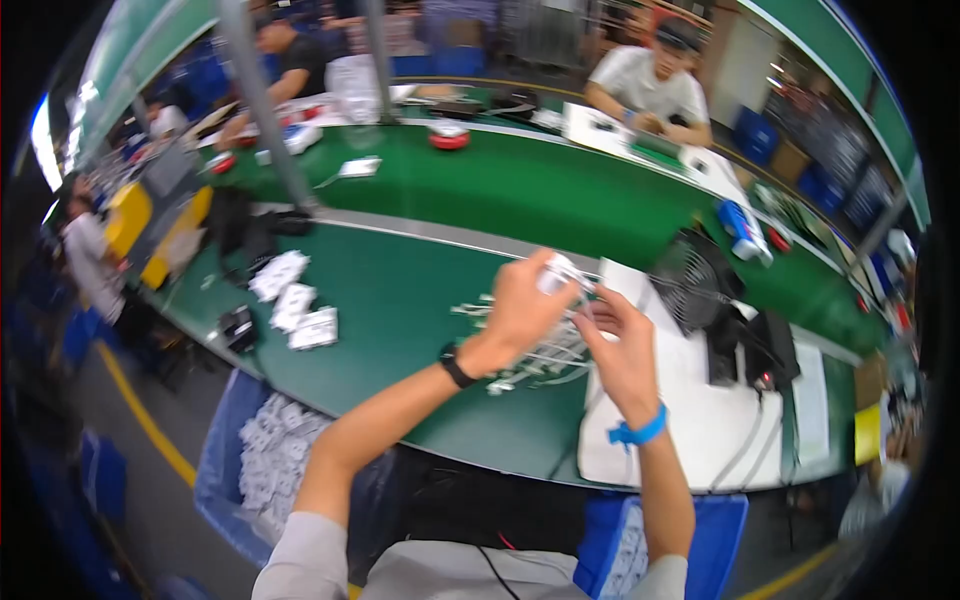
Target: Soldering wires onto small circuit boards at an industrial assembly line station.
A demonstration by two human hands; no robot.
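Observation:
Above the green workbench (400, 270), my left hand (525, 308) is closed round a small white plastic part (558, 272). My right hand (622, 345) meets it from the right, its fingertips pinched together close to the part. Something thin and pale seems to be between those fingertips, but blur keeps me from telling what it is. Beneath both hands lies a loose bunch of white cables with small ends (545, 365), partly covered by my left hand and wrist.
White plastic pieces (292, 305) lie at the bench's left, beside a small black device (237, 328). Right of my hands are a white board (640, 440), a black fan (692, 280) and black boxes (768, 350). Blue bins (215, 440) stand below; a co-worker (655, 85) sits opposite.

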